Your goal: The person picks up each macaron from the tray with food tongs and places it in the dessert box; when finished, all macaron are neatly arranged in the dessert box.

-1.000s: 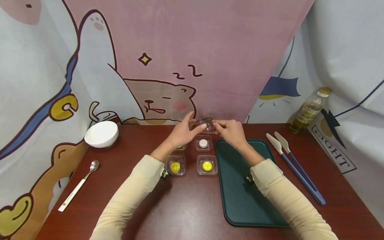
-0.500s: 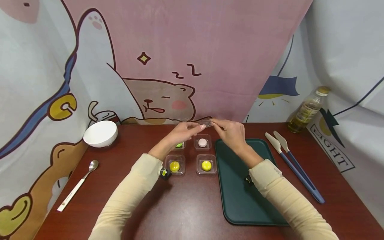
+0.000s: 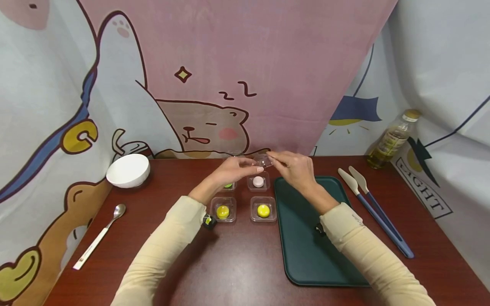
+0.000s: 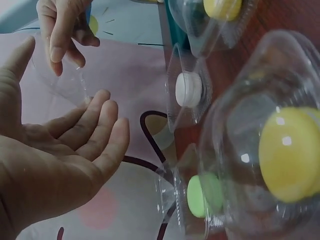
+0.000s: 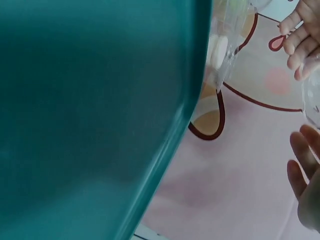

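Observation:
Above the back of the table, my right hand pinches a clear plastic lid at its right edge. My left hand is at the lid's other side. In the left wrist view, the palm of that hand is turned up, fingers extended, fingertips right at the lid's edge, thumb apart. Just below the lid, a small clear box holds a round white macaron-like sweet. A green one sits in the box left of it, partly hidden by my left hand in the head view.
Nearer are two clear boxes with yellow sweets. A dark green tray lies under my right forearm, with blue-handled tongs beyond it. An oil bottle stands back right. At left are a white bowl and a spoon.
The lid has been lifted and tilted between the hands. My left hand has lowered, its raised fingers coming down and uncovering more of the green sweet. The right hand keeps its pinch.

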Demonstrator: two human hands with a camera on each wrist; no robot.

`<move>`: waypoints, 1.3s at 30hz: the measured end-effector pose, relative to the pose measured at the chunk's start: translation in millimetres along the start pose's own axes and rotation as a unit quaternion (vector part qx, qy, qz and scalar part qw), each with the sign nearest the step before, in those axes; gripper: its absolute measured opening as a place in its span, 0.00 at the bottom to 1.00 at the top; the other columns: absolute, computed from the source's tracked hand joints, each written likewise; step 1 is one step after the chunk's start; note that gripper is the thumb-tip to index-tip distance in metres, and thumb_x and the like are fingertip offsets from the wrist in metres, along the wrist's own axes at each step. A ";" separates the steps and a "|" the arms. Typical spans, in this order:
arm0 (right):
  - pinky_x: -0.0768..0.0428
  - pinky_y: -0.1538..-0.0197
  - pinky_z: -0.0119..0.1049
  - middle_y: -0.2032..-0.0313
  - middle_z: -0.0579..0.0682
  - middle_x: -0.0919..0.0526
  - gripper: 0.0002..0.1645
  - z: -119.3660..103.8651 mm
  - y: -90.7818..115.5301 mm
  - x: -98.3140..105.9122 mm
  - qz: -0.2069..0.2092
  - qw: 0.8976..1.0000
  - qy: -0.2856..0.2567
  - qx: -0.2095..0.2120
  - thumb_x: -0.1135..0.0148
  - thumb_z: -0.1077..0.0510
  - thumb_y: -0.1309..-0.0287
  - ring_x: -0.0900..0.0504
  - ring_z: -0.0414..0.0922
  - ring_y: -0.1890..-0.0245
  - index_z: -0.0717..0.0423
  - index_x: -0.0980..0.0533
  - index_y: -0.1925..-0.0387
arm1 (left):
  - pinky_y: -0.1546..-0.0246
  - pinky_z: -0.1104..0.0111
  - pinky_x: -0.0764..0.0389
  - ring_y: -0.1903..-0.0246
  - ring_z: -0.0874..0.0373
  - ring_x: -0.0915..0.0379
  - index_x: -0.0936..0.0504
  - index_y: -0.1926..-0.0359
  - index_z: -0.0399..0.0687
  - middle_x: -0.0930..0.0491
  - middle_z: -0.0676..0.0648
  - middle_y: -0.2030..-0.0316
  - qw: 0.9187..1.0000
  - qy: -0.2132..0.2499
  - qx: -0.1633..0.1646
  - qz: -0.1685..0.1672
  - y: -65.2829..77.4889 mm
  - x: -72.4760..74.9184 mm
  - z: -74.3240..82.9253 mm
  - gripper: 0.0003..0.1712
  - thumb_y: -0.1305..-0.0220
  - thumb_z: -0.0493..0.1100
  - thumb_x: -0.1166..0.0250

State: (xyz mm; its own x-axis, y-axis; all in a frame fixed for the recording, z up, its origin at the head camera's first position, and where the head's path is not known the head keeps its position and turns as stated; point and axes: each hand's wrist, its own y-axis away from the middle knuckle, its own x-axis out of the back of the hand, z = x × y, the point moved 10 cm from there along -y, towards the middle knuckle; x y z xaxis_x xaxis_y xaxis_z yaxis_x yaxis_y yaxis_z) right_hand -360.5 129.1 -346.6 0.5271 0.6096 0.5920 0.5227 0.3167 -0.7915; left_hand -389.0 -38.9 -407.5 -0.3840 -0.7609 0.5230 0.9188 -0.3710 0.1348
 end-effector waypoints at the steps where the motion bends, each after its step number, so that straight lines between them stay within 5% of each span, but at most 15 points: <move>1: 0.20 0.76 0.44 0.59 0.47 0.08 0.15 1.2 0.0 -2.1 -0.018 1.000 -0.005 0.000 0.28 0.51 0.40 0.10 0.49 0.69 0.43 0.12 0.51 | 0.41 0.56 0.21 0.43 0.54 0.23 0.23 0.33 0.49 0.19 0.47 0.41 1.000 -0.009 -0.008 0.004 0.0 1.1 0.8 0.41 0.41 0.66 0.31; 7: 0.15 0.52 0.51 0.47 0.52 0.12 0.28 10.9 6.0 -19.5 -0.153 0.987 -0.053 -0.016 0.27 0.50 0.41 0.13 0.51 0.51 0.48 0.19 0.39 | 0.40 0.56 0.21 0.41 0.51 0.22 0.26 0.31 0.47 0.19 0.47 0.42 0.992 -0.093 -0.083 0.030 -0.4 7.9 10.7 0.43 0.42 0.62 0.27; 15: 0.30 0.32 0.62 0.30 0.57 0.28 0.49 25.6 22.3 -47.9 -0.320 0.938 -0.089 -0.102 0.27 0.38 0.44 0.31 0.57 0.29 0.51 0.34 0.26 | 0.37 0.53 0.24 0.38 0.47 0.26 0.27 0.30 0.47 0.22 0.45 0.37 0.970 -0.201 -0.131 0.046 -7.1 8.6 9.9 0.45 0.44 0.61 0.25; 20: 0.29 0.33 0.63 0.30 0.58 0.28 0.50 29.0 25.8 -54.2 -0.328 0.934 -0.088 -0.114 0.28 0.37 0.44 0.31 0.58 0.29 0.53 0.34 0.26 | 0.37 0.52 0.24 0.38 0.48 0.27 0.26 0.30 0.51 0.22 0.46 0.38 0.961 -0.238 -0.126 0.063 -13.0 5.9 4.1 0.46 0.46 0.64 0.25; 32: 0.28 0.33 0.61 0.32 0.57 0.26 0.49 34.9 36.0 -67.1 -0.348 0.924 -0.085 -0.137 0.27 0.36 0.45 0.28 0.57 0.31 0.53 0.32 0.28 | 0.33 0.50 0.27 0.33 0.50 0.30 0.27 0.29 0.52 0.25 0.48 0.32 0.964 -0.237 -0.099 0.063 -16.0 -2.0 -8.4 0.46 0.45 0.64 0.25; 39: 0.26 0.35 0.60 0.34 0.56 0.23 0.49 35.6 43.1 -77.2 -0.365 0.917 -0.079 -0.141 0.28 0.34 0.45 0.26 0.56 0.33 0.54 0.30 0.29 | 0.31 0.47 0.30 0.31 0.47 0.33 0.28 0.29 0.55 0.26 0.47 0.31 0.949 -0.302 -0.074 0.050 -20.9 -10.2 -17.3 0.46 0.45 0.66 0.26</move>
State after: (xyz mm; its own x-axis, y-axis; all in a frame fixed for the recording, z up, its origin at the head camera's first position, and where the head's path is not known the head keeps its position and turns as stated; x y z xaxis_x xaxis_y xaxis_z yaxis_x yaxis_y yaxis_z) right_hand -402.5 121.6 -431.8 -0.1248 0.4142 0.9016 0.8621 0.4951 -0.1081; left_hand -405.9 -32.6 -430.2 -0.1322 -0.3691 0.9199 0.9077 -0.4181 -0.0373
